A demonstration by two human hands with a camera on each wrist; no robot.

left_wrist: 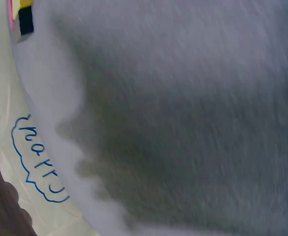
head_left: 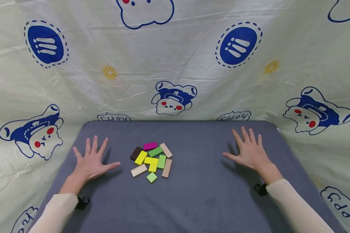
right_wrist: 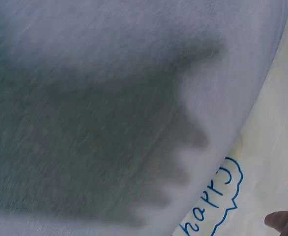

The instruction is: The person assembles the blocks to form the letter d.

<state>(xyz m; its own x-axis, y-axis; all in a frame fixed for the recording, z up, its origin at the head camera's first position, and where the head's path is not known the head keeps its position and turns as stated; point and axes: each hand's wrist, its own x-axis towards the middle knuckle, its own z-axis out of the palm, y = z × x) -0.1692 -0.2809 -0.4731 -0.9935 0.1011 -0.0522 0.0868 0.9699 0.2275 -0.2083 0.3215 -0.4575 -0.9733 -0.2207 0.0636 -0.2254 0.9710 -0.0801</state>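
Both hands hover over the grey table with fingers spread, and neither holds anything. My left hand is to the left of a cluster of blocks, its thumb pointing toward them. Farther off, on the right side, is my right hand. The cluster has a magenta block, a dark brown block, yellow blocks, green blocks and plain wooden blocks. A light green block lies at the near side. In the left wrist view, a black block end shows at the upper corner.
The grey tabletop has rounded far corners. A pale printed sheet with cartoon figures rises behind it and along both sides. A black wrist strap piece sits at the left cuff, another black piece at the right cuff.
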